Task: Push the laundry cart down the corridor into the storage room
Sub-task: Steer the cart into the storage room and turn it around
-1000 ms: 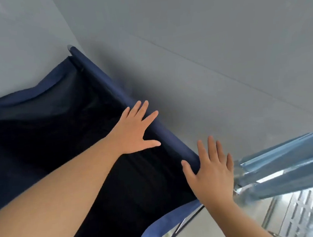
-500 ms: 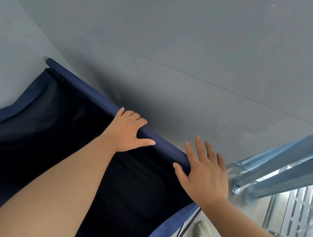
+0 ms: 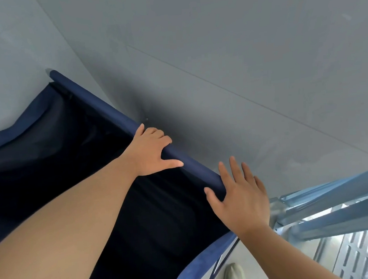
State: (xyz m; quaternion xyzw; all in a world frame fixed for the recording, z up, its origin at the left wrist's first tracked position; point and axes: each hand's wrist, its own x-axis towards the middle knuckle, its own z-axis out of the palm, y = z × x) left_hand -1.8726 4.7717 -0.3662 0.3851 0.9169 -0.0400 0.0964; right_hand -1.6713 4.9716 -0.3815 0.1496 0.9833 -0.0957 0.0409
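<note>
1. Our left hand has its fingers curled over the padded blue rail of the laundry cart, thumb laid along the inner side, so it is closed around the rail
2. Our right hand is spread flat, fingers straight and apart, at the near end of the same rail; the thumb lies against the rail, but we cannot tell whether the palm presses on it, and it grips nothing
3. The cart fills the lower left of the view, its dark cloth bag open below our arms, its blue hem sagging on the far side
4. The rail runs just beside a grey wall, with little gap between them
5. To the right stands a pale blue metal frame, close by the right hand
6. Below, a light shoe shows on the floor beside the cart's corner
</note>
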